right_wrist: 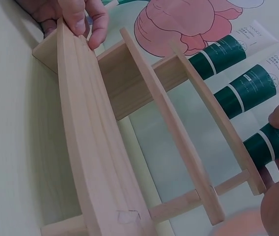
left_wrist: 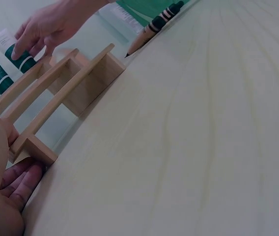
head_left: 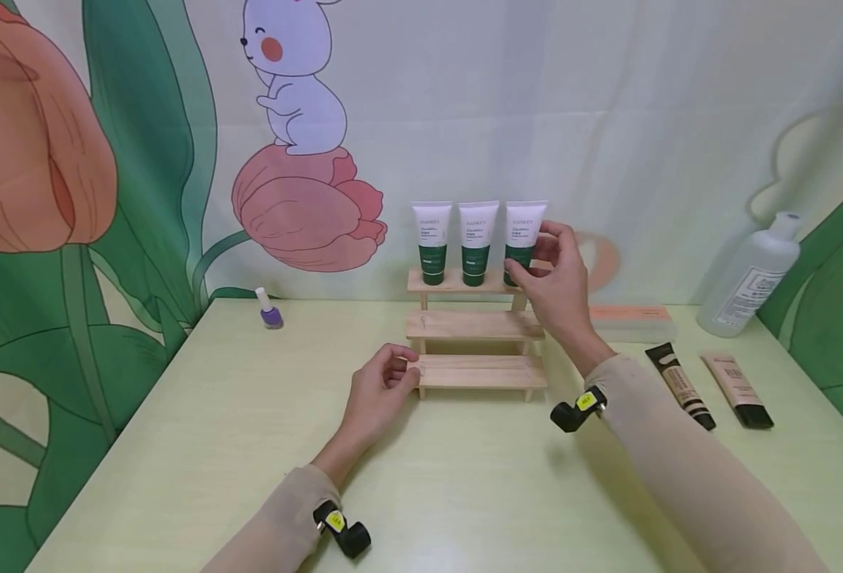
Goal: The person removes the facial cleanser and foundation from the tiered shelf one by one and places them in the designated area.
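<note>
- While the rightmost squeeze tube (head_left: 525,227) is pinched by the right hand (head_left: 563,294) at the top tier (head_left: 453,280), the wooden stand (head_left: 474,322) is gripped low by the left hand (head_left: 378,390).
- If the stand is jolted, neighbouring tubes (head_left: 479,223) could be toppled.
- Grained planks (head_left: 478,372) are stepped; tubes are crimped flat above, rounded below.

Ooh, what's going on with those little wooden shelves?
Someone's right hand is holding the rightmost white-and-green tube at the top shelf. Two matching tubes stand upright beside it, in a row. The left hand is gripping the left end of the lowest shelf. Off to the right, two other tubes lie on the table.
</note>
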Tool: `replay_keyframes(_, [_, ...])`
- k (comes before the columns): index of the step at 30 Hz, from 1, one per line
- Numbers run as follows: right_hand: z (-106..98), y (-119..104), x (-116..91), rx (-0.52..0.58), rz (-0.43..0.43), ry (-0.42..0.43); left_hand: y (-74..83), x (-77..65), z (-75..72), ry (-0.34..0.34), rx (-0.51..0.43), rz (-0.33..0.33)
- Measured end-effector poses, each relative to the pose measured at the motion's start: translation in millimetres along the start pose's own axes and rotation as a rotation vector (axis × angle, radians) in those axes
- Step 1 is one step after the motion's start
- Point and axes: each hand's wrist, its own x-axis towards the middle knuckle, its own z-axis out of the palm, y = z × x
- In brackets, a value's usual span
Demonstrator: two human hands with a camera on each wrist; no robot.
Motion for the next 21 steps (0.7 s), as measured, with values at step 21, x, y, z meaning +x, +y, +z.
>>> replay_keyframes(21, [-18,-7,-2,0.007,-0.061,0.042,-0.7,0.3,0.6,-0.001,0.021,0.013])
